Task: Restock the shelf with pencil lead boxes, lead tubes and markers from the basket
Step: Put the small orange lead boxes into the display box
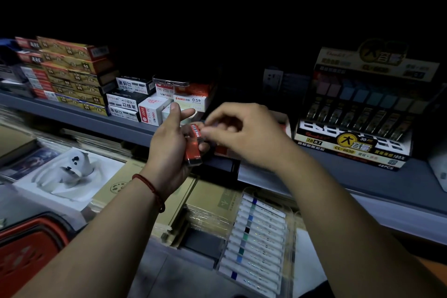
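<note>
Left hand [169, 145], held out above the red basket [26, 256] at the near left and the marker tray [260, 237] at the near right, is curled round a small red lead box [193, 146]. Palm and lower fingers wrap it, while thumb and forefinger stick out loose above. Right hand [244, 135] meets it from the right with its fingers bent and its fingertips pinching at the box's upper end (whether they are lifting a flap or drawing something out is too blurred to tell). The lead box is in the air just in front of the shelf [84, 118], not yet on it. Its long axis stands near upright and a little tilted, the upper end leaning away toward the shelf and the dark lower end toward the person. I judge it light and stiff, card or thin plastic with a smooth, rather slick skin, and the leads inside brittle. It wants a gentle hold across its long sides, not a squeeze at the ends, and no dropping. Farther back on the shelf, stacked boxes [72, 72] stand at the left and a lead tube display [353, 116] at the right, with a dark gap between them behind the hands.
</note>
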